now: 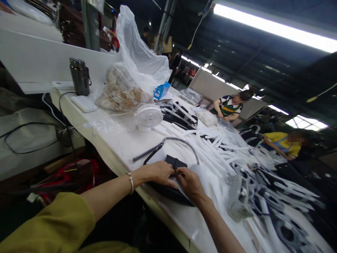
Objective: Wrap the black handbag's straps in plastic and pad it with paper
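Note:
A black handbag (168,194) lies near the table's front edge, under both my hands. Its dark flap or tab (176,161) shows just beyond my fingers, and a long black strap (181,140) curves behind it. My left hand (159,174) presses on the bag from the left with its fingers bent against it. From the right, my right hand (191,182) pinches at the same spot, its fingertips meeting the left ones by a small metallic part. My fingers partly hide that part. White sheet-like material sits around the bag.
A small white fan (149,116) stands beyond the bag. Farther back are a large clear plastic sack (123,88), a blue box (162,90) and a dark tumbler (79,77). White strips (207,149) pile up to the right. Two people work across the table.

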A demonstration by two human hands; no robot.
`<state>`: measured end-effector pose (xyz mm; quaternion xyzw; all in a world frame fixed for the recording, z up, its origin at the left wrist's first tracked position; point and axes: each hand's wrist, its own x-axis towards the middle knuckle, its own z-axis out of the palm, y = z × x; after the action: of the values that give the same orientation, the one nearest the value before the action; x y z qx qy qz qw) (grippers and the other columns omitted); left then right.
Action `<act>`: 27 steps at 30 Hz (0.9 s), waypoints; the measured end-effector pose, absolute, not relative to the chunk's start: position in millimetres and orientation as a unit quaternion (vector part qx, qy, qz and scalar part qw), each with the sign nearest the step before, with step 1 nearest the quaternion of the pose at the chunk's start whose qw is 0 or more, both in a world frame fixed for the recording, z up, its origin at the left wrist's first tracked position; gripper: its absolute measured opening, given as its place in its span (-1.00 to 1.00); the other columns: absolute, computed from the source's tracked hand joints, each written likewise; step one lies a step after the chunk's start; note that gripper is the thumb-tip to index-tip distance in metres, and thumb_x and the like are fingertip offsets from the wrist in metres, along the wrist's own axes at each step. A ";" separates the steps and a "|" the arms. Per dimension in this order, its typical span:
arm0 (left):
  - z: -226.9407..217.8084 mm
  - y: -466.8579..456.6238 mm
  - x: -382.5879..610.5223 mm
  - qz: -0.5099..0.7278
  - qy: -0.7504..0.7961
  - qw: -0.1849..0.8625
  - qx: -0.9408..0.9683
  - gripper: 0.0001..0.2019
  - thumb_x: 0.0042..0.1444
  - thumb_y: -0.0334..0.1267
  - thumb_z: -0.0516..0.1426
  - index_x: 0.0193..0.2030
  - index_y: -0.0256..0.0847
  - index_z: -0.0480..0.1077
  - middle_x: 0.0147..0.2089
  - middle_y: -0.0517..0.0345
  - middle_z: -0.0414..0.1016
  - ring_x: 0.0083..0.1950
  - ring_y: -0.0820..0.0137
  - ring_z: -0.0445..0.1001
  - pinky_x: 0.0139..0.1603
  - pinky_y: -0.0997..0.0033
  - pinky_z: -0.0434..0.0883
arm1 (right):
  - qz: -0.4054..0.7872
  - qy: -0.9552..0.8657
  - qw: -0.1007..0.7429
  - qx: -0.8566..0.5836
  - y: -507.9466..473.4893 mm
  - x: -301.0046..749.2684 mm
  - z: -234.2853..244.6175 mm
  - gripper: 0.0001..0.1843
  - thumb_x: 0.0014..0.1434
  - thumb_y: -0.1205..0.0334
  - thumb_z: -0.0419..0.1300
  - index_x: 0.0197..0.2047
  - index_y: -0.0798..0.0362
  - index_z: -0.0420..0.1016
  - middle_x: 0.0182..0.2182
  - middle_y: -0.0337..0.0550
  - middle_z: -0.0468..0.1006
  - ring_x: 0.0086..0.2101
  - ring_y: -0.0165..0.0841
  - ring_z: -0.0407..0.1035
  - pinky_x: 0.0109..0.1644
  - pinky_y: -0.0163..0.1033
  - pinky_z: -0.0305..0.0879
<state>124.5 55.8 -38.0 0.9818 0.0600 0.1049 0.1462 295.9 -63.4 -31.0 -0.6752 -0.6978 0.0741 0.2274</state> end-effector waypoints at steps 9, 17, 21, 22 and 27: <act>-37.1 48.3 111.3 0.092 0.052 0.190 0.976 -0.44 -0.06 0.25 0.28 -0.13 -0.20 0.50 -0.18 0.06 0.61 -0.19 0.17 0.56 -0.20 0.35 0.38 | 0.114 -0.677 0.169 -0.707 -71.4 283.4 -14.6 -0.81 0.18 0.27 0.12 -0.23 -0.03 0.57 -0.32 -0.17 0.64 -0.28 -0.25 0.52 -0.16 -0.21 0.37; -53.8 11.5 87.4 0.181 0.067 0.101 0.976 -0.53 0.02 0.00 0.34 -0.05 -0.23 0.37 -0.12 0.02 0.52 -0.06 0.18 0.48 0.02 0.24 0.35 | 0.128 -0.699 0.122 -0.693 -78.8 279.4 -22.4 -0.81 0.19 0.29 0.12 -0.20 -0.04 0.55 -0.28 -0.16 0.64 -0.25 -0.24 0.53 -0.16 -0.23 0.34; -58.5 13.3 82.2 0.192 0.039 0.081 0.977 -0.52 0.07 -0.23 0.32 0.10 -0.23 0.29 -0.06 0.04 0.50 -0.03 0.23 0.45 0.08 0.25 0.32 | 0.148 -0.719 0.084 -0.674 -80.5 281.1 -13.7 -0.76 0.23 0.29 0.10 -0.10 -0.05 0.54 -0.21 -0.15 0.65 -0.20 -0.22 0.54 -0.12 -0.22 0.35; -61.2 14.1 82.1 0.200 0.039 0.074 0.976 -0.57 0.13 -0.30 0.27 0.12 -0.21 0.28 -0.07 0.06 0.51 -0.06 0.25 0.46 0.08 0.25 0.32 | 0.158 -0.724 0.084 -0.666 -81.0 280.4 -12.0 -0.75 0.26 0.27 0.08 -0.07 -0.05 0.54 -0.19 -0.14 0.65 -0.19 -0.22 0.54 -0.10 -0.22 0.35; -76.3 14.6 84.3 0.237 0.032 0.036 0.970 -0.86 0.31 -0.38 0.07 -0.04 -0.14 0.37 -0.17 0.13 0.51 -0.14 0.33 0.45 0.09 0.27 0.32 | 0.201 -0.732 0.106 -0.643 -81.3 276.6 -11.2 -0.70 0.32 0.23 0.03 -0.10 -0.10 0.60 -0.17 -0.16 0.66 -0.18 -0.25 0.54 -0.07 -0.24 0.36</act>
<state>84.3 14.6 -76.3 0.9704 0.0319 0.2366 0.0360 276.6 -81.3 -11.2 -0.6428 -0.7315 0.2014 0.1056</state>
